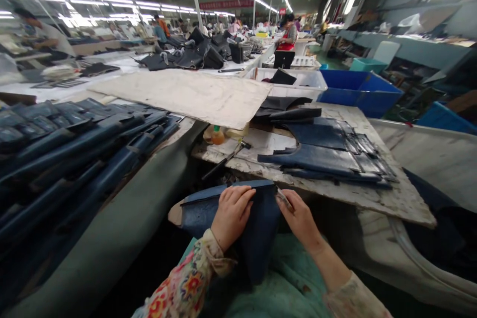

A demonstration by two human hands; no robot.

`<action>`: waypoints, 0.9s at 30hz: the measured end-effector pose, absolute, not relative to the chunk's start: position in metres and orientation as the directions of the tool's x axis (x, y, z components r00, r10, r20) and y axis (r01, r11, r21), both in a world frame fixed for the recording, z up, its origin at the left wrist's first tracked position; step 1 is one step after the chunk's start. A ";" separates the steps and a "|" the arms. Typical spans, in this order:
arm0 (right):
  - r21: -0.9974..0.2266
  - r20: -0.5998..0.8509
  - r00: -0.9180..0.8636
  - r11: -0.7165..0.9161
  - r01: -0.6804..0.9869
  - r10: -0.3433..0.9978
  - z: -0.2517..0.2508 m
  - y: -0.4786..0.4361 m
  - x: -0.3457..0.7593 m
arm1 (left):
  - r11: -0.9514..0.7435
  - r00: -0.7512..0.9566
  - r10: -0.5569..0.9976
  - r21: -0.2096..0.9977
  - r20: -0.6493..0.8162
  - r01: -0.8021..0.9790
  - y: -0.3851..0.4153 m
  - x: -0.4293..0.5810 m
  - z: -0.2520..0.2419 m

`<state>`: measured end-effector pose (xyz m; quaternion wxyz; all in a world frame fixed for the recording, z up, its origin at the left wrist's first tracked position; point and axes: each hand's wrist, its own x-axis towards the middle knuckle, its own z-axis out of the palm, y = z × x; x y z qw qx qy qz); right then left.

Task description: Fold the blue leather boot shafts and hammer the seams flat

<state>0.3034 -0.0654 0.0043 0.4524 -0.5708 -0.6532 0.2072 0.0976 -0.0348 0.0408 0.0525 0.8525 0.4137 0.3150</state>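
My left hand lies on a dark blue leather piece held over my lap, fingers bent over its top edge. My right hand pinches the same piece at its right edge, with a thin metal tool between thumb and fingers. Just beyond my hands, a stack of cut dark blue leather pieces rests on the worn board.
Rows of dark blue pieces fill the conveyor at left. A glue bottle and a dark-handled tool lie ahead. A pale board, white bin and blue bins stand beyond. Other workers sit far off.
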 end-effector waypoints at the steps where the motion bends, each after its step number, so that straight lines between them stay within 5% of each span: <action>1: -0.786 0.360 0.074 0.259 0.562 0.930 -0.002 -0.073 0.302 | -0.660 0.477 0.732 0.334 0.486 0.672 -0.036 0.097 0.038; 9: -0.720 0.356 0.032 0.252 0.647 0.934 -0.004 -0.110 0.299 | -0.693 0.525 0.693 0.257 0.494 0.674 -0.043 0.096 0.031; 18: -0.691 0.366 0.010 0.265 0.673 0.931 -0.005 -0.109 0.301 | -0.602 0.395 0.745 0.285 0.537 0.746 -0.043 0.098 0.033; 27: -0.693 0.362 -0.003 0.271 0.668 0.932 -0.005 -0.110 0.302 | -0.548 0.431 0.806 0.240 0.405 0.801 -0.039 0.103 0.045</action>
